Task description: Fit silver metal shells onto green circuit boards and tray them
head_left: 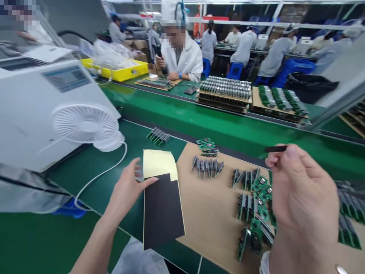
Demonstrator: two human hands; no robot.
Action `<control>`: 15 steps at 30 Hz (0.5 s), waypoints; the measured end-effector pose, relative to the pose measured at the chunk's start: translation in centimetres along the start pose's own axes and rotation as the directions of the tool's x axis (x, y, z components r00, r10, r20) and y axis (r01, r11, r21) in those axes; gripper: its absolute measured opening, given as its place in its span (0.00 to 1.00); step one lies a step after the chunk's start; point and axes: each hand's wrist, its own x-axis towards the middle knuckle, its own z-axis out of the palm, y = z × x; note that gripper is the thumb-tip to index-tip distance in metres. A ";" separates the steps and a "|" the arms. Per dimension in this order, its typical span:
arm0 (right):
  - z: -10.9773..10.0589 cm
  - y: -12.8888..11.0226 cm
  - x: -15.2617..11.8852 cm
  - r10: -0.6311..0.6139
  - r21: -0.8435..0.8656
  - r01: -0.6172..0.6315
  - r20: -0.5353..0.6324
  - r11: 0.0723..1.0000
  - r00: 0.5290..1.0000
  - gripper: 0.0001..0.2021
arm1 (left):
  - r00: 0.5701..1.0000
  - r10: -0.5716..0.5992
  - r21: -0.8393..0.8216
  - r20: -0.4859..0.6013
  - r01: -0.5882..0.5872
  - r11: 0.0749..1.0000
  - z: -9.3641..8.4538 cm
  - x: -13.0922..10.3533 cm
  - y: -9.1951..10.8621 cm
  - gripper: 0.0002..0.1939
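My right hand (302, 190) is raised at the right, pinching a small black strip (275, 148) between thumb and fingers. My left hand (128, 188) has its fingers apart, its thumb over the upper edge of a black sheet (164, 213). That sheet lies on yellow backing paper (159, 163), whose upper part is bare. Beside it, brown cardboard (205, 213) bears rows of small green circuit boards with grey parts (207, 167). More boards (256, 232) lie in a looser cluster near my right hand.
A white fan (85, 123) with a cable stands at the left, before a white machine (51, 110). Beyond the green ledge (176, 114) are a yellow tray (125, 72), stacked boards (225, 89) and a person in white (182, 57). Other people sit farther back.
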 end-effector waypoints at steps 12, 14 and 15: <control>-0.3 -1.7 -0.7 -0.107 -0.117 0.108 0.014 0.987 0.994 0.07 | 0.686 0.287 -0.354 0.669 -0.045 0.934 16.1 -9.4 7.4 0.22; -0.4 -1.5 -0.8 -0.093 -0.131 0.098 0.045 0.986 0.995 0.05 | 0.691 0.275 -0.363 0.669 -0.019 0.932 17.7 -9.1 7.3 0.27; -0.4 -1.4 -0.9 -0.084 -0.140 0.092 0.061 0.986 0.995 0.04 | 0.692 0.273 -0.373 0.668 -0.006 0.928 18.1 -8.8 7.1 0.28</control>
